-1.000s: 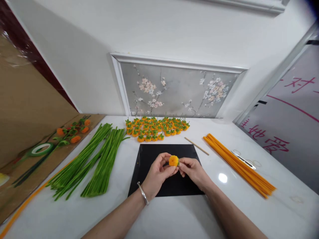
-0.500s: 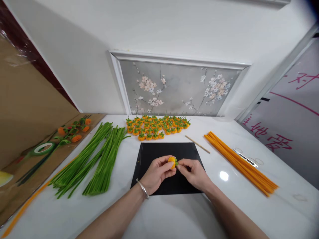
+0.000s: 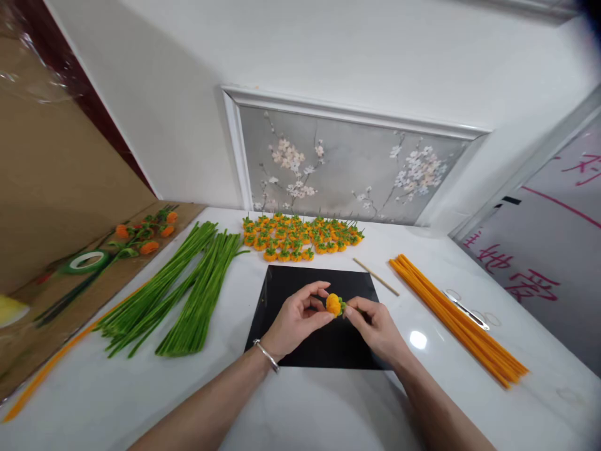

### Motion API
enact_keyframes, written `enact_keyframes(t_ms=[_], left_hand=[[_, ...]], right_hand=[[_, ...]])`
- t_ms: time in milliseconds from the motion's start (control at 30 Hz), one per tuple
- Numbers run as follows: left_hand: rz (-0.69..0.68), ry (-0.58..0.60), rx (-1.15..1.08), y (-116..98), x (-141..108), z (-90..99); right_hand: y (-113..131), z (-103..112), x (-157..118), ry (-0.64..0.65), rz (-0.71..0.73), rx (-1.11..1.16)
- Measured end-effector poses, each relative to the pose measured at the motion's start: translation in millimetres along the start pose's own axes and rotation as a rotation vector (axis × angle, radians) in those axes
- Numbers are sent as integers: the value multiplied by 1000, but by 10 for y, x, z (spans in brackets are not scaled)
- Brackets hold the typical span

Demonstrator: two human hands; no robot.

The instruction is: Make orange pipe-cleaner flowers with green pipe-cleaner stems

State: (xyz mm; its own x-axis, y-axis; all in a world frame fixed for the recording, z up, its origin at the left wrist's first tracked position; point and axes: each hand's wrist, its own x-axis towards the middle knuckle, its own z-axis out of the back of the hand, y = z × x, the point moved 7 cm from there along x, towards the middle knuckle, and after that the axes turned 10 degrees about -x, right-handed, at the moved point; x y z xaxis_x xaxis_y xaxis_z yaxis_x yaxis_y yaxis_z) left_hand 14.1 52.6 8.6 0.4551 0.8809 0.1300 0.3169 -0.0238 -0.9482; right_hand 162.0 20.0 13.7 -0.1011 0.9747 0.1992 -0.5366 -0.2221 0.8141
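We see a small orange flower [image 3: 333, 305] above the black mat [image 3: 328, 351].
The right hand [image 3: 376, 327] pinches its green end; the left hand [image 3: 295, 319] curls half open beside it, though we can't tell if it's holding.

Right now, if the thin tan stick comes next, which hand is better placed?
Probably the right hand: it is nearer the thin tan stick, though its fingers pinch the green base of the fuzzy orange flower. The left hand is farther away.
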Motion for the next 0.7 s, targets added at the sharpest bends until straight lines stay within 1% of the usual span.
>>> enact_keyframes(t_ms=[100, 200, 300, 433, 600, 700], left_hand=[[41, -1, 78, 58, -5, 13], [58, 7, 80, 80, -14, -1], [-12, 5, 136, 12, -16, -23], [-95, 28, 225, -76, -33, -81], [-75, 25, 225, -60, -61, -124], [-52, 34, 168, -35, -58, -138]], right_hand=[[112, 10, -32, -69, 85, -171], [170, 23, -51, -134, 132, -200], [158, 29, -53, -162, 128, -141], [105, -27, -52, -123, 93, -3], [20, -84, -43, -107, 15, 130], [-38, -89, -24, -105, -44, 281]])
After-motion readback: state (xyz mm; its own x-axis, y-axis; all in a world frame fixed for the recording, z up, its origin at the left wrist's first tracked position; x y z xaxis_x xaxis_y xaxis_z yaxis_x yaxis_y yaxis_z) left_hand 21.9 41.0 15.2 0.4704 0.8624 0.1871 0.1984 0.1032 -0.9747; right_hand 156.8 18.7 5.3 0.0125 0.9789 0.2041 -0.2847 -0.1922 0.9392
